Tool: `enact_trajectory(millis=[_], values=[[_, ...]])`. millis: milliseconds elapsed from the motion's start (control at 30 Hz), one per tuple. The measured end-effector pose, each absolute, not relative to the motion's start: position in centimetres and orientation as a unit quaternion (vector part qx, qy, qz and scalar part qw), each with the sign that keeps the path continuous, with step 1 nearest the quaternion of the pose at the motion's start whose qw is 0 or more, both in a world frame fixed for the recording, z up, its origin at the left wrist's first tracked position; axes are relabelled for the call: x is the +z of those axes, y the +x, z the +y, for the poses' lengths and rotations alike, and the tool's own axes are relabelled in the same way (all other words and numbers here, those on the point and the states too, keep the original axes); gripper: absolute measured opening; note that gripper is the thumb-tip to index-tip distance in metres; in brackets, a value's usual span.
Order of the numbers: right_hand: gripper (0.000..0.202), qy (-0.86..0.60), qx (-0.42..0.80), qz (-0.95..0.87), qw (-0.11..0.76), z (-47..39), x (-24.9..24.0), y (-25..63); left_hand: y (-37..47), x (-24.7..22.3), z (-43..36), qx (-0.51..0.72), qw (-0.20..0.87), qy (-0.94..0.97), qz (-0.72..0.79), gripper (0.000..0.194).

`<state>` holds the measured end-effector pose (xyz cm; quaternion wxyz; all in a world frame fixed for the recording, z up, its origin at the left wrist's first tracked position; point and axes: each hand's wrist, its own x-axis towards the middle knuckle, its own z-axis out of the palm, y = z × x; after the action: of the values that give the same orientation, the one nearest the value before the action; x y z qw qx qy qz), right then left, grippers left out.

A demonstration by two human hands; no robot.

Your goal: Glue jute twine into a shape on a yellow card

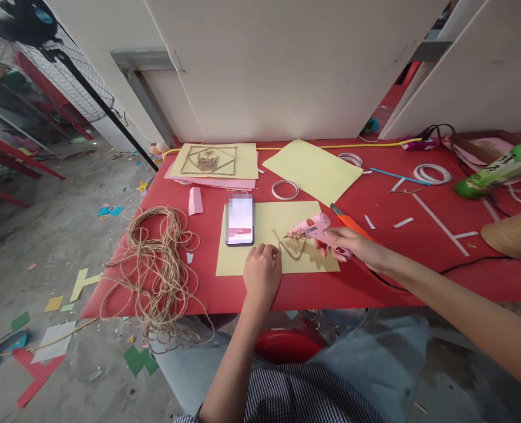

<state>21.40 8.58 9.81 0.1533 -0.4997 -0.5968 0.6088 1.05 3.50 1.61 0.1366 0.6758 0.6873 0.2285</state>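
My right hand (348,244) grips a pink hot glue gun (312,226), its nozzle pointing left over a yellow sheet of paper (234,264). Under the nozzle lies a piece of brown twine (293,256) bent into an angular outline on the sheet. Resting on the paper just left of the twine, my left hand (262,270) has its fingers curled in; whatever they hold, if anything, is hidden. A phone (241,226) with a lit screen lies above my left hand, on the sheet's upper left part.
A loose heap of twine (158,264) hangs over the table's front left edge. Behind lie a paper with a twine design (209,160), another yellow sheet (313,170) and white tape rings (285,190). An orange cutter (352,225), a green bottle (502,167) and a twine roll (513,234) are rightward.
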Motion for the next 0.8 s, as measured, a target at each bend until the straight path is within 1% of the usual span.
enact_trajectory(millis=[100,233,300,400,500,567,633,733,800], values=[[0.04,-0.484,0.592,-0.604,0.226,7.1,10.8,22.5,0.9,1.8,3.5,0.228,0.142,0.673,0.689,0.013],[0.036,-0.533,0.523,-0.596,0.295,5.2,10.9,25.2,0.6,2.9,4.0,0.217,0.154,0.672,0.691,0.014],[0.039,-0.576,0.464,-0.59,0.322,4.6,10.3,26.9,0.2,3.8,4.7,0.199,0.152,0.673,0.696,0.016],[0.05,-0.641,0.381,-0.575,0.337,4.1,9.2,29.4,-0.3,4.9,6.3,0.166,0.134,0.678,0.703,0.018],[0.057,-0.693,0.316,-0.562,0.322,3.7,8.1,31.9,-0.6,5.5,8.0,0.139,0.13,0.693,0.695,0.018],[0.056,-0.722,0.27,-0.559,0.306,3.4,7.4,33.2,-0.7,5.7,8.9,0.127,0.131,0.703,0.687,0.017],[0.046,-0.746,0.206,-0.568,0.28,3.2,6.9,34.3,-0.7,5.8,9.6,0.112,0.131,0.711,0.682,0.016],[0.024,-0.755,0.103,-0.611,0.217,3.2,6.2,35.1,-0.6,5.9,10.4,0.085,0.128,0.718,0.678,0.016],[0.025,-0.739,0.052,-0.649,0.173,3.2,5.9,35.3,-0.4,6.0,10.7,0.068,0.125,0.723,0.676,0.015]])
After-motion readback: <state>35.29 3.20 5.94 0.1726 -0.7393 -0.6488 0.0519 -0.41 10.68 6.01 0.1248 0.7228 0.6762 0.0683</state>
